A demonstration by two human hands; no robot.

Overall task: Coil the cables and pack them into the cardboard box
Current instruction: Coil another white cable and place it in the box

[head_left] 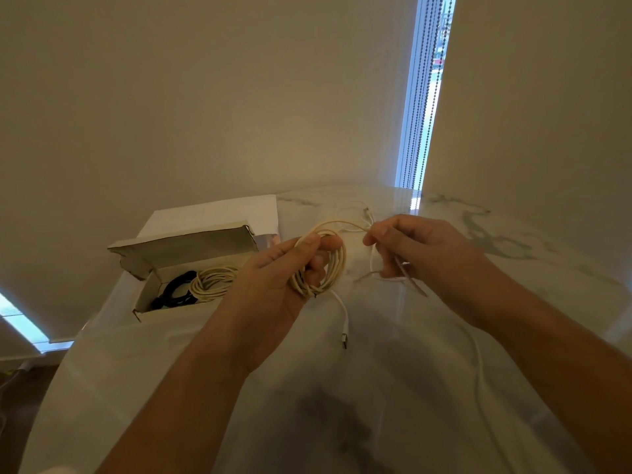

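In the middle of the frame, the left hand (pixel 287 268) holds the cream cable coil (pixel 319 263), fingers curled through its loops. The right hand (pixel 407 246) pinches the loose end. The cable looks light, soft and bendy, so hold all the loops together. The cardboard box (pixel 191 268) sits left, with coils inside.

Cables (pixel 205 282) in box (pixel 181 248), probably two

Cream coil (pixel 319 261), held above a counter (pixel 478 254) of white marble with grey veining. Cardboard box (pixel 178 249), brown-grey outside and pale inside, in which a black coil (pixel 172 290) and a second cream coil (pixel 210 280) are seen. White plug lead (pixel 343 318).
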